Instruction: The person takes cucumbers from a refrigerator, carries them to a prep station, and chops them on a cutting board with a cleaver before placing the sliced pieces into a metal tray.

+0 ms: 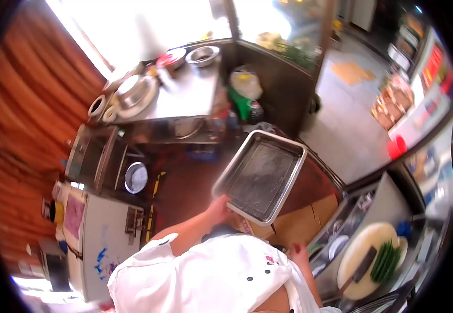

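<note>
My left hand [218,209] grips a rectangular metal tray [266,172] by its near left corner. The tray is held out in front of my body, tilted, and its dark inside looks wet or greasy. Low on my right side, next to the white jacket [205,276], hangs my right hand [298,254]. Its fingers are small and blurred, and I make out nothing in them. Nearest to that hand are flattened cardboard [304,221] on the floor and the counter on the right.
On the right counter, a round cutting board [349,255] bears a cleaver [364,265] and green stalks [385,261]. A steel table [185,101] with pots and bowls stands ahead left. A white cabinet [109,235] is at left; a doorway opens onto a tiled floor [336,125].
</note>
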The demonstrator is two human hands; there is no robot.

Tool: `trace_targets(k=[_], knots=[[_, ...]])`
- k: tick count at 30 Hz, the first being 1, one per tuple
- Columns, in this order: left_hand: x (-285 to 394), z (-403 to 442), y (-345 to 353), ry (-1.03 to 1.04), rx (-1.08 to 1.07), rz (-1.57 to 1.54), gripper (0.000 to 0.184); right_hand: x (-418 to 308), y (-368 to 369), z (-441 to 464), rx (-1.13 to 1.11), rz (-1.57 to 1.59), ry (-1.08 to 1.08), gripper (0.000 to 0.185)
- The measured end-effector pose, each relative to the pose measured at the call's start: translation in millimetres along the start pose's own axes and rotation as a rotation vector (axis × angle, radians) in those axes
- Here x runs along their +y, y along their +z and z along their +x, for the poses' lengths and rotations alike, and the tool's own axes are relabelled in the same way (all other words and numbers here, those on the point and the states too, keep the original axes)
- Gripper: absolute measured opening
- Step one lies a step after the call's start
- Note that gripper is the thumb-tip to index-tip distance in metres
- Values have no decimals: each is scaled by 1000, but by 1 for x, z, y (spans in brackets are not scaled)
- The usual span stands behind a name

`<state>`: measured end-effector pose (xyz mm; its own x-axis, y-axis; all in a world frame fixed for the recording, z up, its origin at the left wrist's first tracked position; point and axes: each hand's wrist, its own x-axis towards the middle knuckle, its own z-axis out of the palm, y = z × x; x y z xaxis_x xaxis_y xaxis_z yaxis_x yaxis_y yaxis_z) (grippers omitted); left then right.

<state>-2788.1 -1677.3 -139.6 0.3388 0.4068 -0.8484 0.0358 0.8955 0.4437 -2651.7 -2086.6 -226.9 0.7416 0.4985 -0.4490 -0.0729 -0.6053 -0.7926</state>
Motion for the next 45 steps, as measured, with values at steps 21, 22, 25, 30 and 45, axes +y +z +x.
trace_targets(k=[21, 22, 25, 30, 45], knots=[[541, -162, -712, 815, 1372, 434, 40, -147, 376, 277, -503, -678, 150, 28], [571, -170, -740, 816, 1540, 612, 42, -159, 393, 290, -508, -713, 147, 28], [634, -193, -733, 725, 1845, 954, 45, -226, 457, 332, -613, -789, 130, 31], [676, -217, -692, 663, 1939, 1285, 53, -248, 594, 483, -664, -759, -303, 26], [708, -142, -827, 1025, 1504, 1643, 53, -501, 785, 411, -596, -455, -233, 20]])
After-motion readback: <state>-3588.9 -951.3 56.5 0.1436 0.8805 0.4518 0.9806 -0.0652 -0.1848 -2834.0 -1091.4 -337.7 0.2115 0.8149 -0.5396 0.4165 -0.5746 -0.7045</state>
